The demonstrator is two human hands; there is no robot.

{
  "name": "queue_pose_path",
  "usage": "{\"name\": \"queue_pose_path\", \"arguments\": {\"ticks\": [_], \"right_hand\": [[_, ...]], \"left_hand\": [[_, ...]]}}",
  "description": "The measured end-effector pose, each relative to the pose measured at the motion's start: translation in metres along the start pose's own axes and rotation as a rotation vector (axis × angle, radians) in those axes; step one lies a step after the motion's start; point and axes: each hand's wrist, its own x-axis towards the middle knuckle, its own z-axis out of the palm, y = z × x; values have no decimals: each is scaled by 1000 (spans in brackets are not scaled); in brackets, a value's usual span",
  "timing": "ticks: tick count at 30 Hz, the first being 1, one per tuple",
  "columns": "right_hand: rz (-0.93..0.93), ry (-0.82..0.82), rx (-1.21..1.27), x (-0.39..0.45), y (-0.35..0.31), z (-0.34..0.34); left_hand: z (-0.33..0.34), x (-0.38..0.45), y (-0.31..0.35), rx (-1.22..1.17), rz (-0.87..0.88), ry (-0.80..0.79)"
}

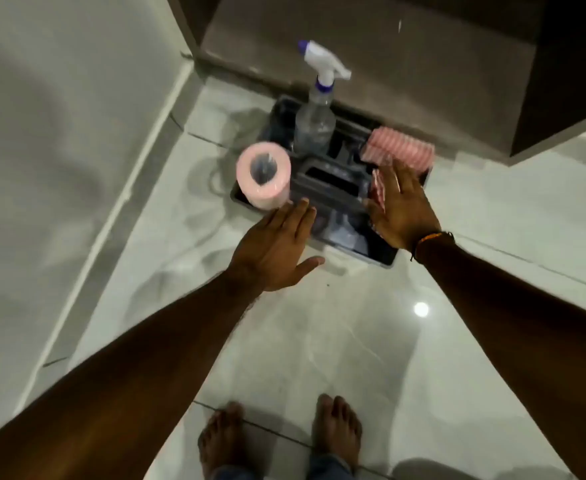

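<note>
A dark grey plastic caddy (383,255) with a central handle (326,194) stands on the glossy floor. It holds a pink paper roll (264,173) at its left, a clear spray bottle (314,121) with a white and purple trigger at the back, and a pink striped cloth (400,148) at the right. My left hand (277,247) hovers with straight fingers over the caddy's near left side, just below the roll. My right hand (404,211), a thread band on its wrist, is spread flat over the caddy's right side next to the cloth. Neither hand grips anything.
White tiled floor (336,341) spreads toward me, with my bare feet (277,441) at the bottom. A brown cabinet (371,46) rises right behind the caddy, and a pale wall (59,133) with a skirting line runs along the left.
</note>
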Motion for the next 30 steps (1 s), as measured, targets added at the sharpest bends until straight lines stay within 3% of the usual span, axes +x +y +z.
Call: {"name": "queue_pose_path", "arguments": {"ticks": [4,11,17,23,30], "right_hand": [[108,-106,-22,10,20,48],[115,-42,-26,11,23,72],[184,106,138,15,17,57],[218,209,339,-22,-20,25],[150,170,454,-86,-112,2]], "left_hand": [[66,9,-6,46,-1,-51],[114,19,-13,64,-11,-2],[105,10,-22,12,-9,-25],[64,-51,-38,-40,-113,-55],[20,-149,-60,-103,-343,-69]]}}
